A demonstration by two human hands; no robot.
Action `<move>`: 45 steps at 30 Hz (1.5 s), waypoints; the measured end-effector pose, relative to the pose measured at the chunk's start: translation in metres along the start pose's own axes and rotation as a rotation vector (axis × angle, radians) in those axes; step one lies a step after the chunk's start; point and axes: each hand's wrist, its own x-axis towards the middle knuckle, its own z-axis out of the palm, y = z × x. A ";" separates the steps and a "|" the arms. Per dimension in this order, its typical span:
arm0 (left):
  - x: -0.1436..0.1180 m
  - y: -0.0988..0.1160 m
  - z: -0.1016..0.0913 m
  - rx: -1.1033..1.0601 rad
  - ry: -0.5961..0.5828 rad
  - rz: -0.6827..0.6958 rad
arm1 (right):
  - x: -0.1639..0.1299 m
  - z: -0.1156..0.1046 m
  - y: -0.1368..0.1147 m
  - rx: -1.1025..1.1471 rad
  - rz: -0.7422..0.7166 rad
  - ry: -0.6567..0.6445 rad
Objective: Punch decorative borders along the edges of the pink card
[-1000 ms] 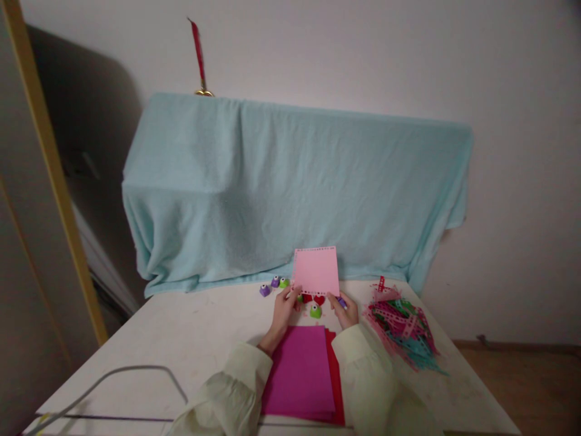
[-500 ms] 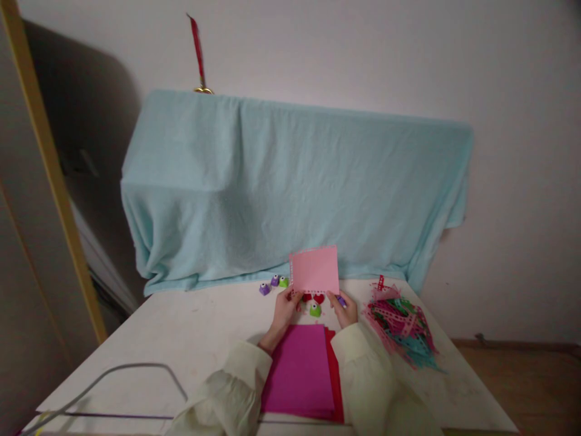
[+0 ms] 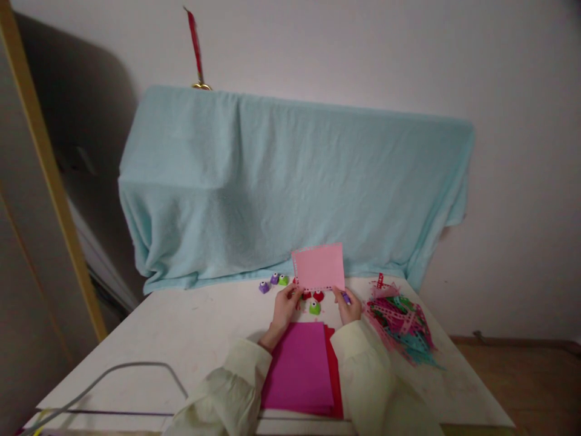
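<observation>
Above our smooth white worktop (image 3: 204, 339), we hold up a pale-pink rectangular paper sheet (image 3: 320, 266), left hand (image 3: 285, 307) and right hand (image 3: 348, 306) pinching near its lower corners, a small purple plastic-looking piece (image 3: 346, 297) seemingly in the right, left and lower edges patterned, the right edge apparently not yet.

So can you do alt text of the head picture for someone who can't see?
The left hand and right hand hold up a pink paper with patterned edges. Nearer lie magenta sheets; colourful strips are heaped at the right of the white table.
</observation>
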 end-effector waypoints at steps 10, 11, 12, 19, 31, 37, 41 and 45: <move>-0.002 -0.001 0.005 -0.039 -0.125 -0.041 | 0.000 -0.002 -0.009 0.039 0.011 0.040; -0.002 -0.002 0.006 -0.037 -0.138 -0.052 | 0.000 -0.002 -0.011 0.047 0.015 0.043; -0.002 -0.004 0.007 -0.031 -0.148 -0.057 | -0.001 -0.002 -0.014 0.053 0.018 0.047; -0.001 -0.007 0.005 0.014 -0.164 -0.054 | -0.002 -0.002 -0.020 0.101 0.032 0.035; -0.001 -0.015 0.005 0.116 -0.105 -0.079 | -0.002 0.005 0.003 0.181 0.093 -0.172; 0.000 -0.016 0.008 0.076 -0.075 -0.076 | -0.003 0.008 0.003 0.187 0.093 -0.218; 0.000 -0.020 0.007 0.084 -0.079 -0.064 | -0.002 0.008 0.003 0.166 0.087 -0.209; 0.000 -0.020 0.006 0.079 -0.089 -0.062 | -0.004 0.008 0.001 0.131 0.105 -0.205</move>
